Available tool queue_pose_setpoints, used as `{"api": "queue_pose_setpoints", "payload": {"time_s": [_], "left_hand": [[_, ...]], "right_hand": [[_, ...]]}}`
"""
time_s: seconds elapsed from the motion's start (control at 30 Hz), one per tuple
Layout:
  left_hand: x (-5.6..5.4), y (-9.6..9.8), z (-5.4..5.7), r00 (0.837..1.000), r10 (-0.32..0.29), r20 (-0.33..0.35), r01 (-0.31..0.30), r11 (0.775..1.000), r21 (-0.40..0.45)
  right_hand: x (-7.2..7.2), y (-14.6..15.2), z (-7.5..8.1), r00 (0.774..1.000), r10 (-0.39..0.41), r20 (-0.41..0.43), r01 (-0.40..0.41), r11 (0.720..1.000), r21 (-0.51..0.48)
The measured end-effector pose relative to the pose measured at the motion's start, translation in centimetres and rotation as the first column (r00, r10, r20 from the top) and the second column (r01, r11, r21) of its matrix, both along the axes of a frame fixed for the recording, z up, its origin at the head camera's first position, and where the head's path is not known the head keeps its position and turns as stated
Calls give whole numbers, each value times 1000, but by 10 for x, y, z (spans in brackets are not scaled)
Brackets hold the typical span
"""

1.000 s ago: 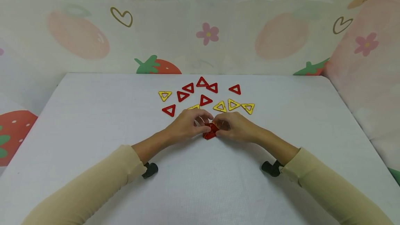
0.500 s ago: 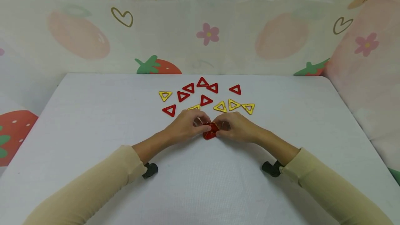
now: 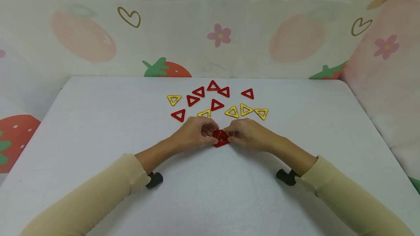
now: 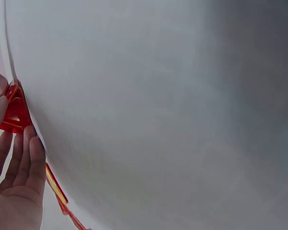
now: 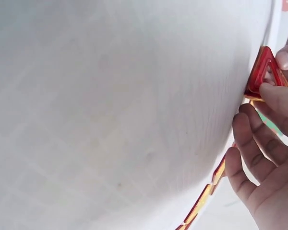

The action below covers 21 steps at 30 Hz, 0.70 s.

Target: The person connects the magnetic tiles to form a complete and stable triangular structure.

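A small red assembly of triangle tiles (image 3: 221, 138) stands on the white table (image 3: 98, 119), just in front of the loose tiles. My left hand (image 3: 197, 133) pinches its left side and my right hand (image 3: 248, 133) pinches its right side. In the left wrist view the red assembly (image 4: 15, 113) stands tilted up off the table between thumb and fingers (image 4: 24, 158). In the right wrist view a red triangle (image 5: 264, 74) is gripped by curled fingers (image 5: 278, 98). Part of the assembly is hidden by both hands.
Behind the hands lie several loose tiles: red triangles (image 3: 216, 104) (image 3: 178, 115) (image 3: 247, 93) and yellow triangles (image 3: 173, 99) (image 3: 232, 111) (image 3: 261, 113). One yellow triangle (image 3: 204, 113) sits just beyond the left knuckles. A fabric backdrop (image 3: 210, 28) closes the far and right sides.
Both hands stay on the red assembly. The left fingers have drawn back slightly from over its top. The loose tiles have not moved.
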<state>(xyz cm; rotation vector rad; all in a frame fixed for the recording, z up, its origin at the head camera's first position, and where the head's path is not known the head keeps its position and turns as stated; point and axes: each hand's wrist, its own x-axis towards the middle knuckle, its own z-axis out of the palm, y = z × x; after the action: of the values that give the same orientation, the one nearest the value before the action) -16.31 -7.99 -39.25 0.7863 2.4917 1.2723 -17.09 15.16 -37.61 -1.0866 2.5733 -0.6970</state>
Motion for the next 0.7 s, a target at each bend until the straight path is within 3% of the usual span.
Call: {"api": "queue_pose_setpoints", "payload": {"time_s": [0.4, 0.7], "left_hand": [[3, -4, 2, 999, -34, 21, 35, 999, -32], [10, -6, 2, 995, -70, 75, 69, 998, 10]], "right_hand": [[4, 0, -2, 999, 28, -20, -28, 1000, 9], [7, 2, -5, 994, 34, 99, -24, 995, -96]]}}
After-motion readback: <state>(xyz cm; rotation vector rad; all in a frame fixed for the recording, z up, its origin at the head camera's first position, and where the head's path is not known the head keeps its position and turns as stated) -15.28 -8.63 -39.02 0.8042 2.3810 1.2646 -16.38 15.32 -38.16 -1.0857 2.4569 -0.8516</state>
